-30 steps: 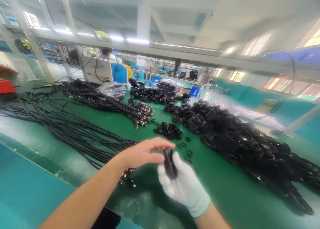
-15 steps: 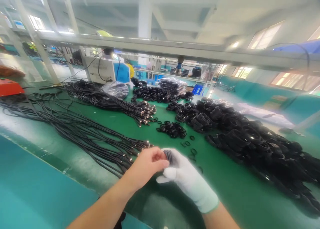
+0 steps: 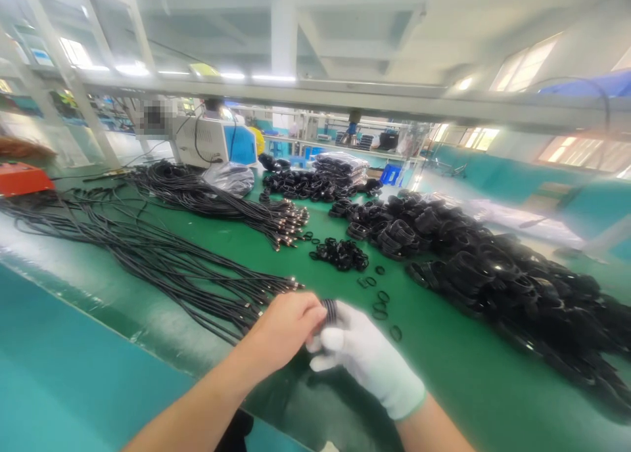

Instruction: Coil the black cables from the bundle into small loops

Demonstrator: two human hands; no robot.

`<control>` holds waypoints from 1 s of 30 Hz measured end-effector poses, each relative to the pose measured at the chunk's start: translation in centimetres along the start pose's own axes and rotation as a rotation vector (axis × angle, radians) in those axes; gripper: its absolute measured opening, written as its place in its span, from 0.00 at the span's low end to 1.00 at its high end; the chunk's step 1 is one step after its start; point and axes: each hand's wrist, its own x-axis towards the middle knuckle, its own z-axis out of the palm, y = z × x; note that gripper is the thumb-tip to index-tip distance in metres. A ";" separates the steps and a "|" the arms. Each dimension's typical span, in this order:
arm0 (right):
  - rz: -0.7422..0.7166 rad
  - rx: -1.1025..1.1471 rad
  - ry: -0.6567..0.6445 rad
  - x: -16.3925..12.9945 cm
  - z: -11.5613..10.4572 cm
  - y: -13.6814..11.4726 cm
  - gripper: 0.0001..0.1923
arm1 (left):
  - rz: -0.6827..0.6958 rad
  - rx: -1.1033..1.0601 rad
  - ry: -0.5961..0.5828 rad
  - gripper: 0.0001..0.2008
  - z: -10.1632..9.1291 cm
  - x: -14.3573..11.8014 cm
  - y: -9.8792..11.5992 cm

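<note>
A bare left hand (image 3: 283, 327) and a white-gloved right hand (image 3: 365, 360) meet near the green table's (image 3: 444, 373) front edge. Both are clamped together on a small black cable coil (image 3: 329, 309). Loose black rings (image 3: 382, 304) lie just beyond.

We see a brightly lit hall, with light from long ceiling tube lamps (image 3: 246, 76) and from blown-out windows on the right wall (image 3: 582, 153), which lay a pale sheen on the glossy green worktable (image 3: 276, 268) near its left edge. The wide lens bows the grey overhead beam (image 3: 345, 100) and stretches the corners, where the heaped black coiled cables (image 3: 517, 288) smear into soft blur. Our bare left hand (image 3: 286, 327) and white-gloved right hand (image 3: 367, 360) look slightly soft, casting faint shadows, and one small patch at upper left is pixelated.
</note>
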 end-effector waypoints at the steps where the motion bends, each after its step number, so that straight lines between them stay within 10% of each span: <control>1: 0.005 0.008 -0.005 0.0 0.0 0.0 0.19 | 0.043 0.089 0.064 0.07 -0.2 0.0 0.2; 12: -0.025 0.013 -0.004 0.4 -0.1 0.7 0.25 | 0.251 0.099 0.257 0.16 1.3 1.3 -1.1; 18: 0.037 0.308 -0.141 0.0 -2.7 0.4 0.28 | 0.199 0.067 0.183 0.12 -1.8 2.8 0.1; 22: -0.082 -0.418 0.258 1.2 -5.5 -3.0 0.33 | 0.098 0.125 0.375 0.10 -3.2 3.4 -2.3; 30: -0.227 -1.373 1.077 6.2 -15.3 -15.5 0.31 | 0.219 0.298 0.283 0.09 -0.4 3.7 -5.4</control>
